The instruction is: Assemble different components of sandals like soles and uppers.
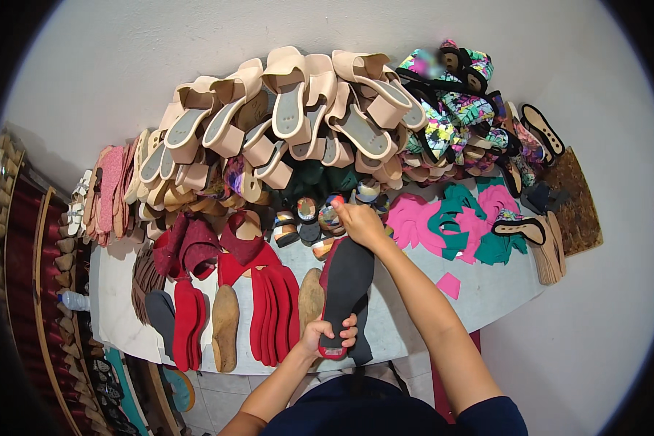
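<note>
Black, red-edged sole (347, 283), near end clasped by my left grip (325, 336).
My right grip (360, 224) is at its far end; remotely, I can't tell whether it grasps.

Beige heeled sandals (291, 109) heap along the back edge of the table (490, 280); patterned sandals (439, 131) crowd toward its back right corner. Pink cutouts (407, 221) and green cutouts (454, 242) lie toward its right edge, a bottle (75, 301) beyond its left.
</note>
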Tool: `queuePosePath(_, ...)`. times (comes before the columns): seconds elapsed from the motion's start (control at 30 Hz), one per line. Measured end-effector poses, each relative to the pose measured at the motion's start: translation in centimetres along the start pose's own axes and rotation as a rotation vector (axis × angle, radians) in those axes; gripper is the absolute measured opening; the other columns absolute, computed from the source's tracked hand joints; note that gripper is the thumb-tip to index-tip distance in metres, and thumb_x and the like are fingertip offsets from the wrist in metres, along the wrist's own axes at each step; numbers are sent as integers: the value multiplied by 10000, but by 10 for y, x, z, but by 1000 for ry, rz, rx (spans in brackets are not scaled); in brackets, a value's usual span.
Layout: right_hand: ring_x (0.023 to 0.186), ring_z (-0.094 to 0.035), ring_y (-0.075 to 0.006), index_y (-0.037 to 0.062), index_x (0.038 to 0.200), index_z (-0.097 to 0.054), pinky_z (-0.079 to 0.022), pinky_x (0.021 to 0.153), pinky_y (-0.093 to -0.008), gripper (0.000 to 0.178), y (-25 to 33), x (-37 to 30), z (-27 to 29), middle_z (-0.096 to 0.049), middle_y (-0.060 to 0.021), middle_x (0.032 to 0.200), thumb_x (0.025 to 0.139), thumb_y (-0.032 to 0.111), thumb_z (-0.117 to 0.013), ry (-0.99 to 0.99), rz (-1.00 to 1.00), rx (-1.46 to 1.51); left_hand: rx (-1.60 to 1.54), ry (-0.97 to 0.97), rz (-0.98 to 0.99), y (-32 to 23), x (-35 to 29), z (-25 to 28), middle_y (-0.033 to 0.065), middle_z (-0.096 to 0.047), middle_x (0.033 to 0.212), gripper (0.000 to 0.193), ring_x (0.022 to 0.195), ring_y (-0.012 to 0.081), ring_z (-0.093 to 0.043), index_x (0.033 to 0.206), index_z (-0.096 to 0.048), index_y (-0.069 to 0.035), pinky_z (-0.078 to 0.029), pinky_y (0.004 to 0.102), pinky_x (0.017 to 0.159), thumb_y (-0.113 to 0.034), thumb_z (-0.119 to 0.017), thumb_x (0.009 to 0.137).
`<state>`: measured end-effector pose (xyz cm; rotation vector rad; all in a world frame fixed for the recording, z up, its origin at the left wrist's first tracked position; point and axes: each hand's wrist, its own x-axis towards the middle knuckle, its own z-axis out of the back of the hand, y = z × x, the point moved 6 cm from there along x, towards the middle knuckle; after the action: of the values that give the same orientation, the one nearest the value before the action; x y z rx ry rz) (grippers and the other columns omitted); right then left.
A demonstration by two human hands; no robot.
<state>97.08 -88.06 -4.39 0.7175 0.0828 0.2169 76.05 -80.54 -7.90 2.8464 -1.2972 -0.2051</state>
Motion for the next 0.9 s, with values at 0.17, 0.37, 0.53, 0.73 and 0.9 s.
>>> queuePosePath(0.17,649,-560,-360,46,723,-595,-424,602,-453,545,-9,-10,0,-579,-176,656,867,470,-285,-20,98,-48,-86,-12,3,16,-5,4,50,-365,766,557,646,141,-385,1037,-386,-42,-358,272,564,3,-423,482)
queuePosePath(0.37,623,-560,-296,32,816,-552,-416,573,-387,374,-91,-37,25,-577,-134,666,839,382,-422,-242,-200,306,-141,-48,-29,17,-16,10,46,-367,753,362,640,139,-381,832,-380,-30,-348,266,574,-23,-438,475)
queuePosePath(0.53,889,-503,-279,26,1002,-488,-403,732,-362,429,-154,-102,12,-525,-135,936,700,294,-633,-262,-126,207,-117,-89,-56,12,-24,14,39,-356,719,295,630,139,-368,736,-367,-48,-323,256,586,-51,-456,455)
queuePosePath(0.73,972,-454,-300,40,1091,-457,-379,830,-380,594,-151,-128,3,-495,-131,1019,578,193,-713,-115,-51,-65,-121,-24,-102,9,-16,5,41,-358,750,374,629,137,-370,838,-412,-24,-337,265,584,-32,-440,465)
queuePosePath(0.9,980,-503,-226,33,1076,-461,-386,854,-327,496,-151,-139,-7,-517,-114,1055,637,113,-677,-42,-172,468,-84,21,-143,3,-9,-3,42,-366,758,449,636,134,-379,933,-431,-30,-351,271,585,-17,-424,485)
